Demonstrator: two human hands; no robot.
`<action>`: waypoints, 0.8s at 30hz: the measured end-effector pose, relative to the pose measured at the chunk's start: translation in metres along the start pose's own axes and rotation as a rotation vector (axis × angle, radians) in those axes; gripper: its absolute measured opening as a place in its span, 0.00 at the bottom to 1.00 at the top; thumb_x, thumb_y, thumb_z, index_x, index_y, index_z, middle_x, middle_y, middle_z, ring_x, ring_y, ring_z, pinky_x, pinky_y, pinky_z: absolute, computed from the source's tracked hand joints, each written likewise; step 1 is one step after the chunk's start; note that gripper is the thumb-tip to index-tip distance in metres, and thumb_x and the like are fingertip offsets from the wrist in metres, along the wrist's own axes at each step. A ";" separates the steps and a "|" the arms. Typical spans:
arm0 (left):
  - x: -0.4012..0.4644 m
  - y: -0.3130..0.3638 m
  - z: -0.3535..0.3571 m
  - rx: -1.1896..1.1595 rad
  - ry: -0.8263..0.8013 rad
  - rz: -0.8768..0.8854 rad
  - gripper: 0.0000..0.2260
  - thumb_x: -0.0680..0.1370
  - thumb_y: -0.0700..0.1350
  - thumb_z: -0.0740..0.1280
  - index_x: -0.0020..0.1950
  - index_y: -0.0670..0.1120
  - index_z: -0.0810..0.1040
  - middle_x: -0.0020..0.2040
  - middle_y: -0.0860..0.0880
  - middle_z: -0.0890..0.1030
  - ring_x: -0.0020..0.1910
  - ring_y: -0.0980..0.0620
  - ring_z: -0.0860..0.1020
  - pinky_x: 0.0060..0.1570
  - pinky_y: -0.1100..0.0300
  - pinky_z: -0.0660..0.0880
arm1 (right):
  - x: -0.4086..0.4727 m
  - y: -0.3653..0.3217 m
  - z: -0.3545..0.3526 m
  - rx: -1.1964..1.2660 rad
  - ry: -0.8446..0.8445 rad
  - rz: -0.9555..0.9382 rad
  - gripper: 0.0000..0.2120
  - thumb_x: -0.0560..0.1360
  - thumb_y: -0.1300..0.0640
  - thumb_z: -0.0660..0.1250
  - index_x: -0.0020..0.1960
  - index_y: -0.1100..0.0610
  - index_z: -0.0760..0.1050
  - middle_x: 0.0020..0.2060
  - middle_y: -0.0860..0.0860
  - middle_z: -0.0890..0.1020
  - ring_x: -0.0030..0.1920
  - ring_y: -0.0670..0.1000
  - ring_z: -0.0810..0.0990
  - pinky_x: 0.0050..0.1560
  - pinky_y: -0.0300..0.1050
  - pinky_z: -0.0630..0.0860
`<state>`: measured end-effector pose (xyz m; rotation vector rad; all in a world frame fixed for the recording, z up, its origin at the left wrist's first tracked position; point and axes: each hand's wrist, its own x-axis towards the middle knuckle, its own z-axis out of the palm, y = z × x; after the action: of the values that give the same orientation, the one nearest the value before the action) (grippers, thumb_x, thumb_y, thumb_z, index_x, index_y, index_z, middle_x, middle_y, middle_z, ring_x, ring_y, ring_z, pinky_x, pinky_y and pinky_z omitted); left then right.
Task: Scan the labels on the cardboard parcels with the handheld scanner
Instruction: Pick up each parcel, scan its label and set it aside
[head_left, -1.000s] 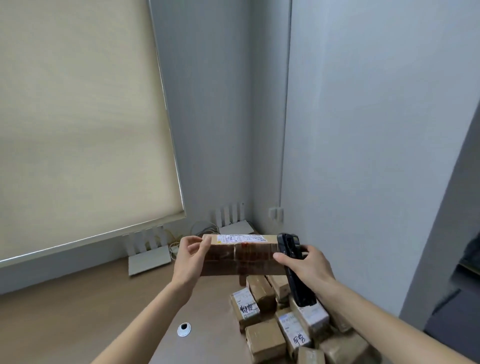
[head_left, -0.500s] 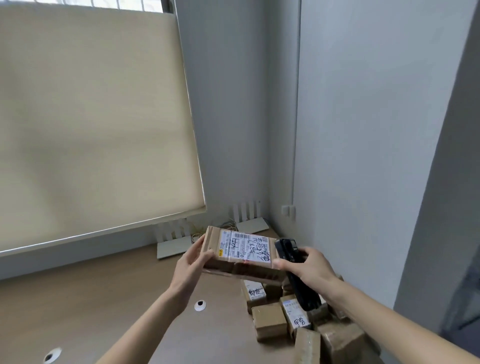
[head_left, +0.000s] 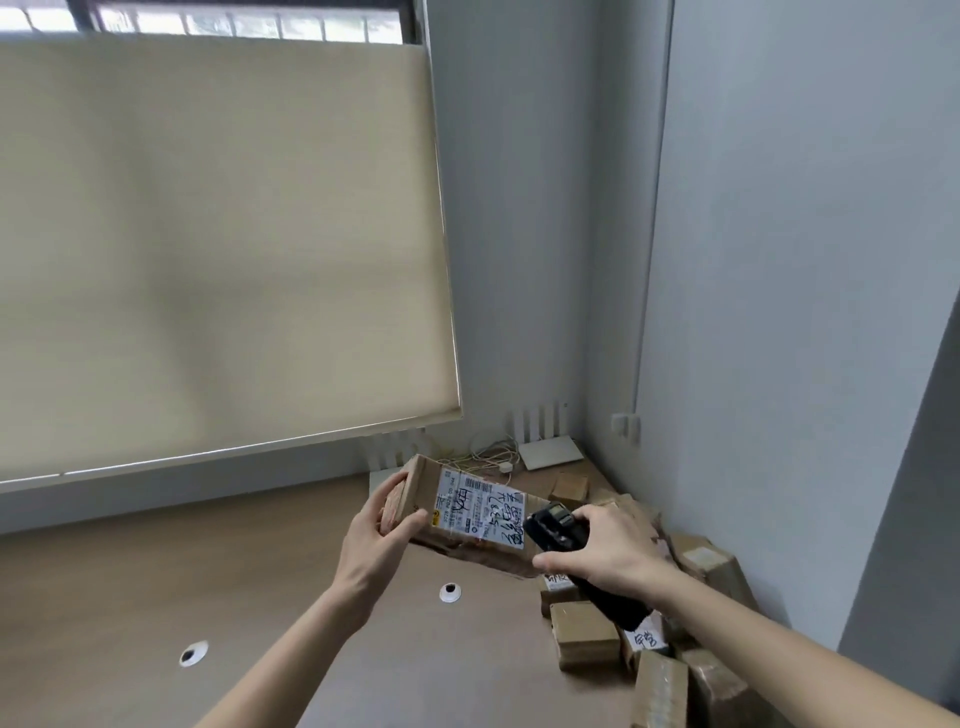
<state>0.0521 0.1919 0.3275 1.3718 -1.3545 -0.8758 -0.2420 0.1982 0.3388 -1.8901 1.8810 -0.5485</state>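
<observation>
Since 0.5 s ago the parcel (head_left: 470, 512) has tilted further, its white label (head_left: 480, 509) now facing up more fully. The left hand (head_left: 382, 540) still pinches its left end, fingers curled round it above the desk (head_left: 156, 571). The right hand (head_left: 608, 551) keeps gripping the black scanner (head_left: 558, 530), whose head overlaps the label's right edge; loose parcels (head_left: 587, 634) lie below.

Desk clutter, back right corner
We see a beige roller blind (head_left: 218, 249) over the window, two white routers (head_left: 551, 451) w/ tangled cables (head_left: 493, 457) at the desk's (head_left: 156, 571) back edge, two cable grommets (head_left: 450, 592) nr its middle.
</observation>
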 end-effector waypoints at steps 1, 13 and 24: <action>-0.004 -0.001 -0.006 0.015 0.010 0.013 0.27 0.67 0.55 0.72 0.65 0.71 0.73 0.56 0.51 0.84 0.57 0.51 0.81 0.61 0.49 0.77 | -0.002 -0.008 0.003 -0.022 -0.029 -0.005 0.33 0.62 0.28 0.77 0.58 0.47 0.80 0.53 0.47 0.85 0.54 0.50 0.83 0.56 0.48 0.80; -0.042 -0.013 -0.075 0.090 0.111 0.021 0.29 0.68 0.53 0.72 0.66 0.73 0.72 0.61 0.46 0.78 0.61 0.49 0.77 0.65 0.46 0.75 | -0.027 -0.089 0.035 -0.111 -0.200 0.030 0.39 0.58 0.21 0.73 0.52 0.52 0.81 0.51 0.50 0.86 0.54 0.54 0.84 0.59 0.49 0.79; -0.066 -0.020 -0.112 0.068 0.157 0.016 0.29 0.68 0.53 0.72 0.66 0.73 0.72 0.61 0.46 0.77 0.62 0.50 0.77 0.65 0.47 0.75 | -0.043 -0.124 0.055 -0.117 -0.207 0.020 0.38 0.58 0.21 0.73 0.51 0.51 0.81 0.52 0.49 0.85 0.55 0.53 0.83 0.54 0.46 0.77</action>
<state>0.1566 0.2713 0.3288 1.4486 -1.2821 -0.7018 -0.1087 0.2424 0.3611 -1.9167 1.8294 -0.2301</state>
